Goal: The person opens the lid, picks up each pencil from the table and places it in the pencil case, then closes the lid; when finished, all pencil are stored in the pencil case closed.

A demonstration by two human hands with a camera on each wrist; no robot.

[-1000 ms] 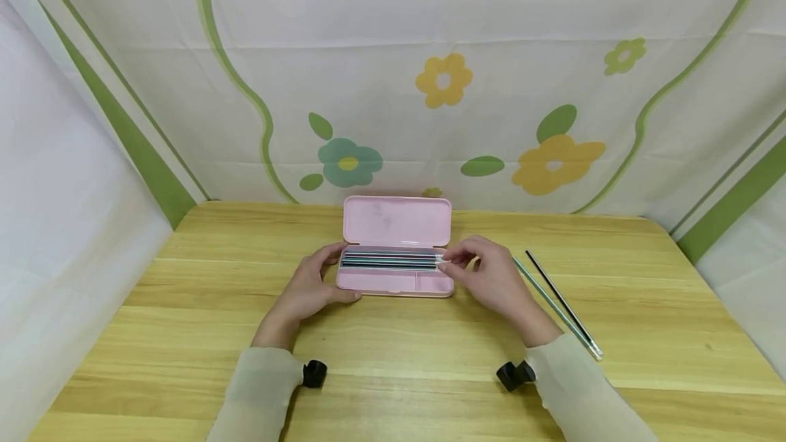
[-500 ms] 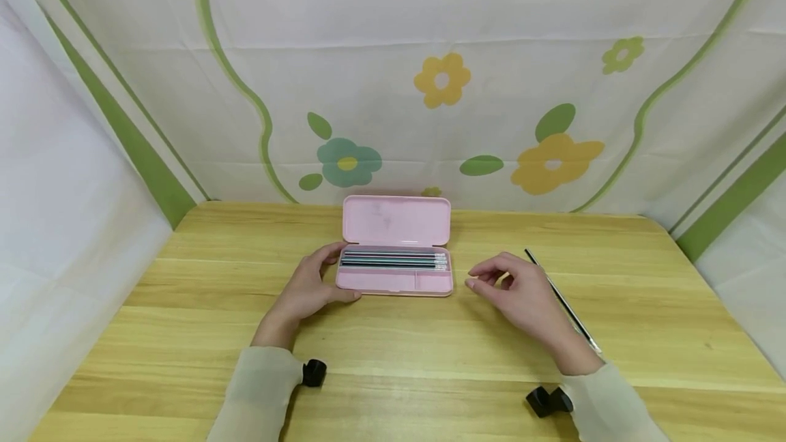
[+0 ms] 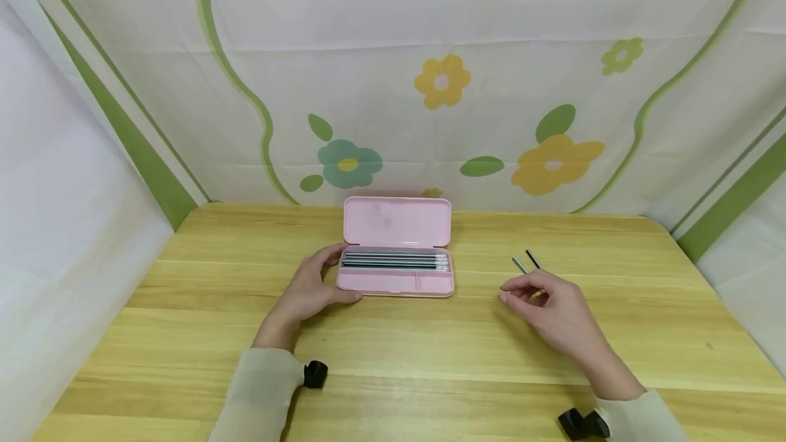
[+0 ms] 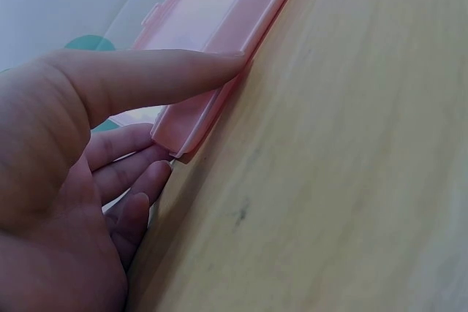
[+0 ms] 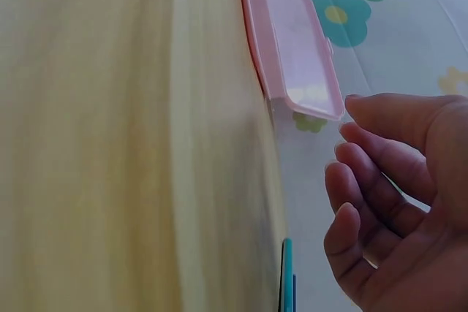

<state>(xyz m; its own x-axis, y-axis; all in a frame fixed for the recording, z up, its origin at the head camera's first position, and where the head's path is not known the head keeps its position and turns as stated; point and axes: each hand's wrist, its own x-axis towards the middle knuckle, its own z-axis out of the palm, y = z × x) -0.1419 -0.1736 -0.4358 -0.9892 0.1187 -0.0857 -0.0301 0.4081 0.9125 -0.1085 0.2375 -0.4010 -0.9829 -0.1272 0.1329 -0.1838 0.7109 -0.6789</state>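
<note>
A pink pencil case [image 3: 377,283] lies with its lid [image 3: 397,222] raised in the head view. Several striped pencils [image 3: 393,262] with white eraser ends fill its rear compartment, while the front ones hold nothing. My left hand [image 3: 307,297] grips the case's left end, thumb along the front edge and fingers round the side, as the left wrist view also shows. To the right of the case, my right hand [image 3: 555,305] is over the table, fingers loosely bent around nothing. It partly hides two loose pencils, a green one [image 3: 520,265] and a black one [image 3: 533,259].
The wooden table [image 3: 399,374] ends at a white cloth backdrop [image 3: 344,87] with printed flowers, close behind the raised lid. White cloth also hangs at both sides. A black wrist mount [image 3: 316,374] sits on the left sleeve, another on the right.
My right hand has let go of a pencil in the case and moved right and nearer, over the two loose pencils. The left hand has stayed on the case.
</note>
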